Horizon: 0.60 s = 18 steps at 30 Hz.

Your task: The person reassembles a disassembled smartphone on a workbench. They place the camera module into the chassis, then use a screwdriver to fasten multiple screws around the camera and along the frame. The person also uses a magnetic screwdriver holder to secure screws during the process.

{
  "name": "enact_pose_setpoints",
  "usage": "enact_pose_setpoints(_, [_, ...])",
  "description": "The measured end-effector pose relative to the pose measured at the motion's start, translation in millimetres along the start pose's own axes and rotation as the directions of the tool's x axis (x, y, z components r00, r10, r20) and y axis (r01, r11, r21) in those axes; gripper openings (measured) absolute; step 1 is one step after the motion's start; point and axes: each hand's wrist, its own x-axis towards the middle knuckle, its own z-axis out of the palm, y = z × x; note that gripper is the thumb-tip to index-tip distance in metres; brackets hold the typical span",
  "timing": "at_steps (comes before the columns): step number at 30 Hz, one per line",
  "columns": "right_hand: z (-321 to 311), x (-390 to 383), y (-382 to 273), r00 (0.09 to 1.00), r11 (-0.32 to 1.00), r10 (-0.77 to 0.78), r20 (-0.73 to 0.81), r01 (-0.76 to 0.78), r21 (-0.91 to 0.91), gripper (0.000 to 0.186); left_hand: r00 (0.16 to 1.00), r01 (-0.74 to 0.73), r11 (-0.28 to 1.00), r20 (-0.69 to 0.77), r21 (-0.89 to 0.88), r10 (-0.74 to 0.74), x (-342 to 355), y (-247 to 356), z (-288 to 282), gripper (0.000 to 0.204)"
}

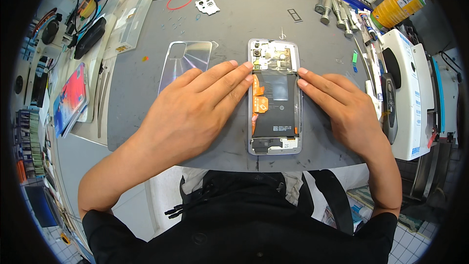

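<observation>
On worktop, opened phone lies between left hand and right hand: fingers straight, tips at phone's edges, grip unclear. Left hand partly covers clear case; screwdrivers, yellow can beyond.

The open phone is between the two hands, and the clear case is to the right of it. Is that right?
Not quite: the clear case is to the left of the open phone, as the head view shows. The phone is indeed between the left hand and the right hand.
</observation>
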Motion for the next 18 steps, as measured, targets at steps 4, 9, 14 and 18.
enact_pose_setpoints(4, [-0.7,0.9,0.9,1.000,1.000,-0.010,0.016,0.010,0.005,0.049,1.000,-0.009,1.000,0.018,-0.028,0.010,0.3,-0.9,-0.1,0.047])
enact_pose_setpoints(9, [-1.6,2.9,-1.4,1.000,1.000,-0.010,0.016,0.010,-0.005,0.049,0.998,-0.043,0.998,0.041,0.056,0.040,3.8,0.6,-3.8,0.047])
enact_pose_setpoints(14, [-2.1,3.9,-2.3,1.000,1.000,0.003,0.021,-0.003,0.003,0.050,0.999,-0.052,0.998,0.019,0.020,0.051,6.6,-1.7,-3.2,0.045])
enact_pose_setpoints(18, [-2.7,4.4,-1.7,0.999,1.000,-0.005,0.031,0.005,0.011,0.050,0.998,-0.067,0.998,0.012,0.006,0.067,4.2,-3.5,-2.3,0.045])
